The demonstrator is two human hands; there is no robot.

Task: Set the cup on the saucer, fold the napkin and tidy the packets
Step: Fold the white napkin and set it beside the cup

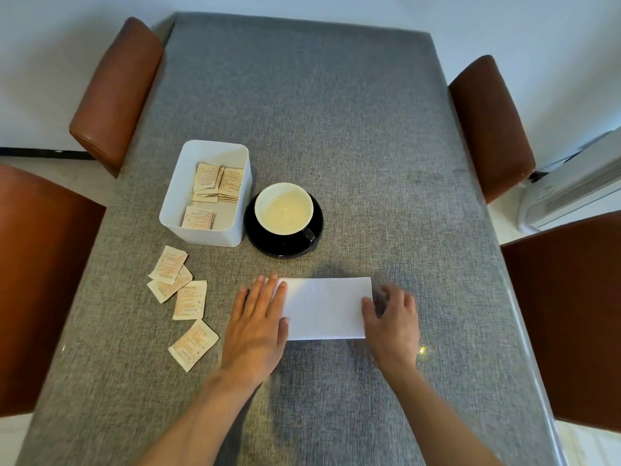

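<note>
The napkin (325, 308), a white rectangle folded flat, is laid on the grey table (336, 129) between the two hands. The left hand (257, 326) is pressed flat on the napkin's left end, its fingers straight and spread slightly, the thumb lying along the napkin's near left edge. The right hand (393, 322) is set at the napkin's right end with its fingers curled over the edge; it is blurred, so whether the edge is pinched or merely touched cannot be told. Just beyond the left hand's fingertips, the cup (284, 209), white inside and holding a pale liquid, is seated on the black saucer (255, 230), its handle turned toward the hands. Touching the saucer on the side away from the right hand, a white box (174, 210) is found, with several packets (218, 183) gathered inside it. Four loose packets (183, 297) are scattered on the table just outside the left hand, two of them overlapping, the nearest one lying level with the left wrist. Brown chairs (117, 92) are drawn up along both long sides of the table, well apart from either hand.
</note>
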